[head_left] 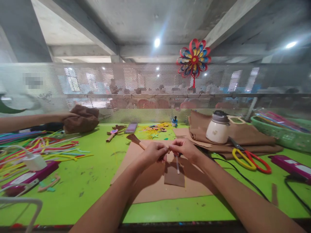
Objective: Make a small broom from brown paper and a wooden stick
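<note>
My left hand (pixel 153 152) and my right hand (pixel 185 149) meet over a brown cardboard sheet (pixel 150 187) on the green table (pixel 80 184). Both pinch a small brown paper piece (pixel 174 174) that hangs below the fingers, with a thin white stick (pixel 177 165) against it. A little brown paper broom (pixel 135 139) with a fringed head pokes out to the left from under my left hand; I cannot tell whether the hand holds its handle.
Red-and-yellow scissors (pixel 252 160), a white glue pot (pixel 218 128) and folded brown paper (pixel 252 137) lie to the right. Coloured pipe cleaners (pixel 46 149) spread at left, where another person's hand (pixel 65 116) rests on a brown bundle (pixel 81 119). A paper pinwheel (pixel 193 59) hangs on the mesh screen.
</note>
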`<state>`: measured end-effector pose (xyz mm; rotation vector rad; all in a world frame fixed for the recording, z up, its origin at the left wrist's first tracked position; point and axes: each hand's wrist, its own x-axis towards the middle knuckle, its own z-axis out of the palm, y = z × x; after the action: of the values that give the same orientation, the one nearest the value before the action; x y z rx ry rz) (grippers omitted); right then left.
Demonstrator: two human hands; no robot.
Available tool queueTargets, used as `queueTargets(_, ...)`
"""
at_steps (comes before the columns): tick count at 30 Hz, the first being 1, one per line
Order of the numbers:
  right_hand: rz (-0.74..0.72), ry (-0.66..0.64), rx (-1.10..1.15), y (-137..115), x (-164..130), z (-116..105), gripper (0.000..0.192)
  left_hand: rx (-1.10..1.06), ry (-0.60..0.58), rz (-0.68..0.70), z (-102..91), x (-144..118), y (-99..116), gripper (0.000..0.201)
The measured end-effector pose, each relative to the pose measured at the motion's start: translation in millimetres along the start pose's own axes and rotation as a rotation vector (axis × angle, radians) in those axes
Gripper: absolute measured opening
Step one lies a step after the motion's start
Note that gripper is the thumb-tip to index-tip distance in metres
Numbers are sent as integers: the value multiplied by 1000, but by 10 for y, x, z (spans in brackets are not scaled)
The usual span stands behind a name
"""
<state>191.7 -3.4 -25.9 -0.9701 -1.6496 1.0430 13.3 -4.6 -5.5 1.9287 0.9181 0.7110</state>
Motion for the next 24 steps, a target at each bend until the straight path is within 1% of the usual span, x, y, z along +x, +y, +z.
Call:
queueTargets(3,45,7,6,-7,0,5,29,68,29,1,16,4,27,30)
queueTargets(7,109,-15,68,13,0,0,33,93,80,23,43,16,36,24)
queueTargets(11,149,-37,191,9,3,-19,35,31,81,13,49,9,17,30)
queueTargets(15,131,-40,308,25,27,-20,36,-86,106,16,18,-4,0,33)
queueTargets(18,105,-33,345,43,34,-7,31,-224,108,33,5,-6,-5,32)
queueTargets(21,68,-54,411,-13,2,-20,24,-493,47,-8,1,-11,3,26)
queueTargets(22,54,-84,440,-50,-16,-32,24,-576,19,-26,-2,-15,8,24)
queueTargets(24,20,-159,469,-134,-53,-57,34,-690,-39,-51,-10,-24,16,22)
